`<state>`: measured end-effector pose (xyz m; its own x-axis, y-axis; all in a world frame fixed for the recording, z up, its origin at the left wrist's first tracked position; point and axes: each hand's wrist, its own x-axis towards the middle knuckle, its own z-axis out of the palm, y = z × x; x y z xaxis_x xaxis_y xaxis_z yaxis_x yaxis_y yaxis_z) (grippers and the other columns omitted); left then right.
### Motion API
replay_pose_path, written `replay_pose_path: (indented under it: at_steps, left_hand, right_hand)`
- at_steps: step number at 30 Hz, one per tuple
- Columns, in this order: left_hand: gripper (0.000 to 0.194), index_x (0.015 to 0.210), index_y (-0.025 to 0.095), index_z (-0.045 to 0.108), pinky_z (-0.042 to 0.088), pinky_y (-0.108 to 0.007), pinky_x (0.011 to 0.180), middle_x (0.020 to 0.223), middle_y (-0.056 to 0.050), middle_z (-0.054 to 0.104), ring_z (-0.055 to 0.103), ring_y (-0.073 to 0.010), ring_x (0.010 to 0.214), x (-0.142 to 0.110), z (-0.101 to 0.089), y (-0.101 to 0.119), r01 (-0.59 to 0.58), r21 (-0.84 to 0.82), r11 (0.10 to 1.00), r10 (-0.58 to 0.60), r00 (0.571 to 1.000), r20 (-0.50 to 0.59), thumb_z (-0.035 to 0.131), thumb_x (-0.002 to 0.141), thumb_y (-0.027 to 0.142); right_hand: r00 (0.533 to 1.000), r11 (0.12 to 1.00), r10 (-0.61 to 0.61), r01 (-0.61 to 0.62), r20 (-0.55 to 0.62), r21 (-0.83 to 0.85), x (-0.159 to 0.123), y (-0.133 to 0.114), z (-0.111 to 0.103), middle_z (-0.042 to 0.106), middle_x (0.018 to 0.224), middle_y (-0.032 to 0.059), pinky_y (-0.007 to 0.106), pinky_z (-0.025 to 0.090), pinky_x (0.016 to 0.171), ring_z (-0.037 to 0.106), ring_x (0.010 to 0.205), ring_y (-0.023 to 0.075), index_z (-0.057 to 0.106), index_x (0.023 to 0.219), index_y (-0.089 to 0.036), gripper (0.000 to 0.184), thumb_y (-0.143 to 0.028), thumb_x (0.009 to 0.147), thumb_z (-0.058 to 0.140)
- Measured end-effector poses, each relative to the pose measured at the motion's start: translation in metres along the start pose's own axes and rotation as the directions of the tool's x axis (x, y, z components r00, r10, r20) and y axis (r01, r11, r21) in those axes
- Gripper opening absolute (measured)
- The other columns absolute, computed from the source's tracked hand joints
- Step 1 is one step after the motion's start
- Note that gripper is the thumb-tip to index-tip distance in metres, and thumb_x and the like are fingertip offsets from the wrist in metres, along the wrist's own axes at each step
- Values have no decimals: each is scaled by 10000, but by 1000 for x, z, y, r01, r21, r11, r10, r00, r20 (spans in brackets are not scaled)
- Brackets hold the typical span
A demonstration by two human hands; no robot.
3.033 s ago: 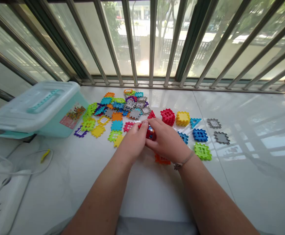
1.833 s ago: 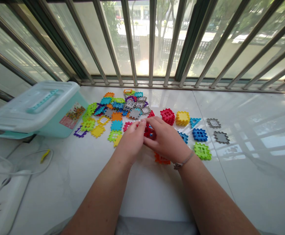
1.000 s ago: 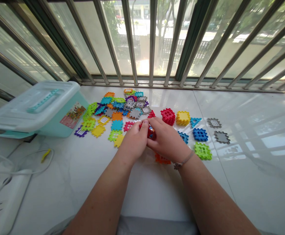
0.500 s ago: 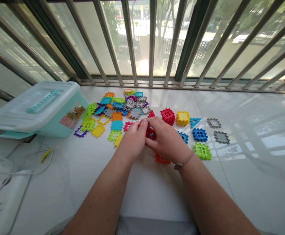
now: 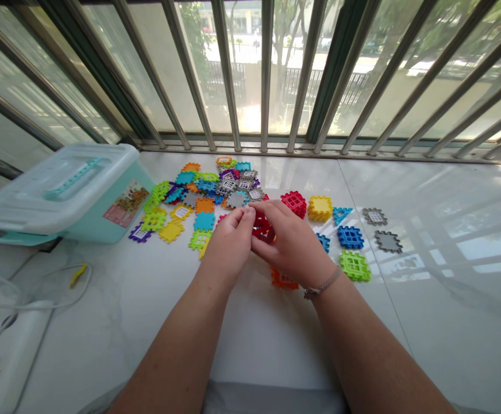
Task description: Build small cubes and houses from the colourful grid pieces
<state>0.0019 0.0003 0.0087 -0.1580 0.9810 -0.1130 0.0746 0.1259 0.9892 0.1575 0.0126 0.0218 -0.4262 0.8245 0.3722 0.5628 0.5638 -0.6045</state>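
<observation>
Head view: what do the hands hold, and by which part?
Left hand and right hand hold a red waffle-block cube by its sides; fingers hide the exact grip.

Daylight comes through steel window bars (image 5: pixel 266 69) onto a glossy white stone ledge (image 5: pixel 449 322).

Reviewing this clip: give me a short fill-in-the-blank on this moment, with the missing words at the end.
The left hand and the right hand both grip a cube of interlocking plastic pieces that is mostly ____.
A thin bracelet sits on the ____ wrist.
A lidded plastic storage box stands to the ____ of the heap of pieces.

Missing words: red; right; left.
</observation>
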Motion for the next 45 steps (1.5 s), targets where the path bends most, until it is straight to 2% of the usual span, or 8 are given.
replay_pose_path:
  at_steps: [3, 8, 17, 20, 25, 30, 35, 45]
  left_hand:
    - [320, 1086, 217, 778, 598, -306, 841, 1025, -57, 830, 773, -225, 960, -1, -1, 2, -27, -78, 997, 32, 998, 59, 727, 1009, 523]
    - [252, 1062, 210, 773, 586, -294, 831, 970, -47, 809, 770, -212, 941, -1, -1, 4, -34, -96, 995, 38, 999, 38, 778, 979, 449]
    - [261, 1021, 206, 772, 536, -258, 739, 941, -26, 790, 718, -167, 836, 1, -3, 1, -71, -146, 987, 68, 997, -30, 816, 972, 458]
    - [253, 1012, 201, 766, 518, -247, 710, 927, -19, 778, 695, -154, 811, 2, -2, 1, -73, -187, 980, 66, 997, -43, 827, 963, 441]
    - [233, 999, 201, 759, 503, -240, 702, 904, -13, 773, 675, -148, 800, 1, -1, 2, -64, -189, 980, 57, 997, -45, 817, 966, 424]
    - [235, 963, 206, 748, 471, -238, 670, 845, 2, 749, 630, -137, 756, 0, -2, 3, -56, -170, 984, 50, 998, -41, 805, 972, 434]
    - [229, 954, 211, 744, 451, -240, 658, 815, 15, 724, 601, -132, 732, 0, -1, 3, -48, -154, 987, 42, 998, -46, 795, 977, 434]
    - [230, 944, 211, 741, 442, -248, 654, 809, 12, 718, 600, -140, 733, -1, -2, 5, -44, -133, 990, 37, 998, -52, 776, 980, 435]
  right_hand:
    - [998, 1000, 8, -9, -58, -21, 0, 4, 2, 721, 1469, 137, 491, 625, 1116, 723, 1318, 317, 661, 1461, -239, 471, -294, 996, 720]
    - [995, 999, -16, 13, -95, -34, 0, 8, 5, 714, 1482, 142, 527, 599, 1181, 694, 1385, 331, 651, 1486, -219, 500, -275, 994, 724]
    - [995, 1000, -12, 11, -100, -13, 0, 6, 4, 698, 1530, 143, 483, 675, 1042, 704, 1378, 332, 595, 1569, -234, 589, -297, 1000, 732]
    - [996, 1000, 14, -14, -88, -6, -1, 7, 4, 682, 1566, 143, 471, 692, 990, 723, 1345, 334, 568, 1607, -252, 631, -305, 1001, 735]
    - [997, 999, 19, -21, -81, -26, -1, 7, 5, 680, 1572, 160, 512, 684, 1014, 757, 1250, 329, 563, 1620, -235, 643, -316, 1007, 741]
    - [997, 999, 32, -33, -72, -18, -2, 7, 6, 695, 1551, 149, 476, 682, 949, 784, 1120, 296, 572, 1601, -218, 629, -316, 1006, 749]
    - [997, 999, 52, -53, -57, -15, -1, 6, 5, 714, 1506, 144, 450, 677, 878, 786, 1057, 281, 590, 1579, -221, 612, -331, 1000, 757]
    - [997, 998, 65, -66, -39, -10, -1, 7, 5, 706, 1517, 148, 434, 657, 870, 780, 1022, 266, 587, 1589, -201, 623, -340, 1005, 754]
